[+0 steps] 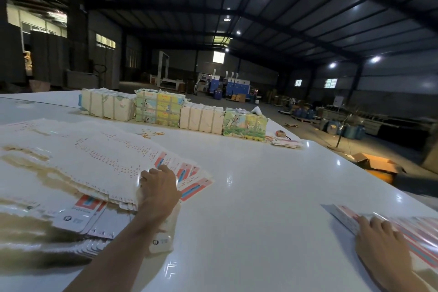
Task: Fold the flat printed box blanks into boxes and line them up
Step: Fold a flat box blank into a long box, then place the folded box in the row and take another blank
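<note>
A person's left hand (158, 184) rests on a wide fan of blanks (90, 161) spread over the left part of a glossy white table (248, 197) in a dim factory hall. The hand lies knuckles up at the fan's right edge, where the red-and-blue printed ends show. Its fingers bend down into the layered sheets, and whether they pinch a sheet cannot be told. More blanks with rounded flaps stick out from under the fan toward the person, beneath the forearm. At the lower right corner the right hand (379, 242) lies flat, fingers straight and slightly spread, pressing on a row of printed pieces (407, 232) striped pink and teal that overlap along the table's near right edge; blur hides whether these are folded or still flat. The two hands are well apart, with bare tabletop between them. Across the table four bundles (201, 116) stand side by side in a line, two wrapped in plain white and two showing colourful pictures, alternating. Yellow rubber bands (149, 133) lie just in front of the bundles. A small stack (286, 142) of pink-edged sheets sits by the rightmost bundle, near the table's far right edge. Beyond that edge an open carton (376, 166) stands on the floor, and a blue machine (234, 86) is visible deep in the hall under ceiling lamps.
</note>
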Tool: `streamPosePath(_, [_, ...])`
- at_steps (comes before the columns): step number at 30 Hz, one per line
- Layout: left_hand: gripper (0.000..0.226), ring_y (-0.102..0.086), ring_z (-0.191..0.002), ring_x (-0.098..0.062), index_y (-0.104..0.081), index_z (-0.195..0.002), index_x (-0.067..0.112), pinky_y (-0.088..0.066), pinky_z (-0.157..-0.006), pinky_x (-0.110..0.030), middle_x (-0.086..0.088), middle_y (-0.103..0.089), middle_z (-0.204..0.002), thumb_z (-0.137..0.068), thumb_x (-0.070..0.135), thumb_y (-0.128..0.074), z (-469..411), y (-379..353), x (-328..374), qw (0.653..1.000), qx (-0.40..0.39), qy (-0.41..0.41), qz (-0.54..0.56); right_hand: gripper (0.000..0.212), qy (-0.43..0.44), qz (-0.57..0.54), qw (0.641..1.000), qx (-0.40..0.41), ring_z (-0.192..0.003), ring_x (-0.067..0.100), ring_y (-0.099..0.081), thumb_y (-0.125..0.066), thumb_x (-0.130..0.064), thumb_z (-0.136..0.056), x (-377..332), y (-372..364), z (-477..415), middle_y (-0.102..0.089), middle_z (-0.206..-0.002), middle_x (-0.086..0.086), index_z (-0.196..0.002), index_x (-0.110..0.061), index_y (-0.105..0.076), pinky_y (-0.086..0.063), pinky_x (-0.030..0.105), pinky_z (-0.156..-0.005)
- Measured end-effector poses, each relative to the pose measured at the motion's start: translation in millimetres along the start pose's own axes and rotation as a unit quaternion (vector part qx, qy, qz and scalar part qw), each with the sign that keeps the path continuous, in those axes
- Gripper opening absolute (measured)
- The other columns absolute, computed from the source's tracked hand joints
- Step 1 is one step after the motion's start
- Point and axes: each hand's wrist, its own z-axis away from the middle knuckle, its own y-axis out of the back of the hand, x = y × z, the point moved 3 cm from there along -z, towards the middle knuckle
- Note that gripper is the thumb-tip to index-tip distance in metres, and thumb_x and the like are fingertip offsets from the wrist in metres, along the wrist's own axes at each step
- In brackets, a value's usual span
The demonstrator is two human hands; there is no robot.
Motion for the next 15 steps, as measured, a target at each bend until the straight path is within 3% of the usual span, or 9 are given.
streamPosePath(2, [0.109, -0.056, -0.119, -0.027, -0.032, -0.149, 0.003, -0.047, -0.106, -0.037, -0.015, -0.057, -0.132, -0.078, 0.074, -0.075, -2, -2, -3, 1.0, -0.016, 0.014, 0.012, 0.04, -0.01, 0.017, 1.0, 0.0, -0.132, 0.011, -0.051, -0.033, -0.037, -0.102, 1, 5, 2, -0.053, -0.141, -0.012, -0.14, -0.037, -0.045, -0.044, 0.027, -0.107])
streamPosePath(4, [0.111, -0.055, -0.118, -0.024, -0.031, -0.147, 0.004, -0.047, -0.104, -0.034, -0.015, -0.052, -0.132, -0.076, 0.076, -0.076, -4, -1, -5, 0.999, -0.018, 0.016, 0.023, 0.04, -0.005, 0.035, 0.999, 0.003, -0.136, 0.012, -0.048, -0.042, -0.045, -0.102, -7, 14, -1, -0.049, -0.147, -0.011, -0.142, -0.036, -0.041, -0.043, 0.03, -0.112])
streamPosePath(6, [0.109, -0.056, -0.105, -0.02, -0.03, -0.146, 0.005, -0.051, -0.092, -0.028, -0.015, -0.047, -0.128, -0.076, 0.069, -0.081, -4, 2, -3, 0.998, -0.016, 0.005, 0.064, 0.047, 0.0, 0.004, 1.0, -0.004, -0.139, 0.015, -0.046, -0.053, -0.048, -0.102, -25, 26, -9, -0.045, -0.154, -0.007, -0.144, -0.033, -0.041, -0.04, 0.034, -0.117])
streamPosePath(8, [0.112, -0.06, -0.095, -0.019, -0.022, -0.153, 0.003, -0.054, -0.078, -0.027, -0.018, -0.045, -0.132, -0.078, 0.056, -0.087, -3, 4, 2, 0.99, -0.032, -0.008, 0.14, 0.044, 0.036, -0.097, 0.995, 0.017, -0.138, 0.022, -0.05, -0.057, -0.042, -0.104, -54, 38, -16, -0.051, -0.153, 0.001, -0.144, -0.024, -0.052, -0.041, 0.041, -0.116])
streamPosePath(10, [0.115, -0.067, -0.102, -0.025, -0.015, -0.158, 0.004, -0.056, -0.076, -0.032, -0.02, -0.048, -0.14, -0.081, 0.046, -0.089, -3, 8, 11, 0.975, -0.054, -0.027, 0.215, 0.038, 0.088, -0.222, 0.969, 0.057, -0.13, 0.028, -0.057, -0.063, -0.032, -0.103, -90, 54, -23, -0.061, -0.143, 0.007, -0.136, -0.016, -0.064, -0.046, 0.044, -0.109])
streamPosePath(12, [0.108, -0.071, -0.103, -0.025, -0.018, -0.156, 0.011, -0.055, -0.072, -0.031, -0.012, -0.06, -0.132, -0.081, 0.041, -0.089, -1, 11, 21, 0.95, -0.081, -0.045, 0.299, 0.034, 0.14, -0.316, 0.936, 0.071, -0.123, 0.027, -0.06, -0.065, -0.029, -0.103, -132, 69, -28, -0.065, -0.136, 0.005, -0.135, -0.015, -0.065, -0.049, 0.043, -0.101])
streamPosePath(15, [0.078, -0.077, -0.078, -0.015, -0.037, -0.135, 0.025, -0.056, -0.056, -0.023, 0.002, -0.069, -0.105, -0.08, 0.034, -0.09, 11, 8, 41, 0.881, -0.155, -0.072, 0.441, 0.042, 0.189, -0.43, 0.881, 0.046, -0.119, 0.017, -0.063, -0.059, -0.037, -0.106, -192, 87, -32, -0.064, -0.135, -0.005, -0.146, -0.027, -0.052, -0.053, 0.036, -0.096])
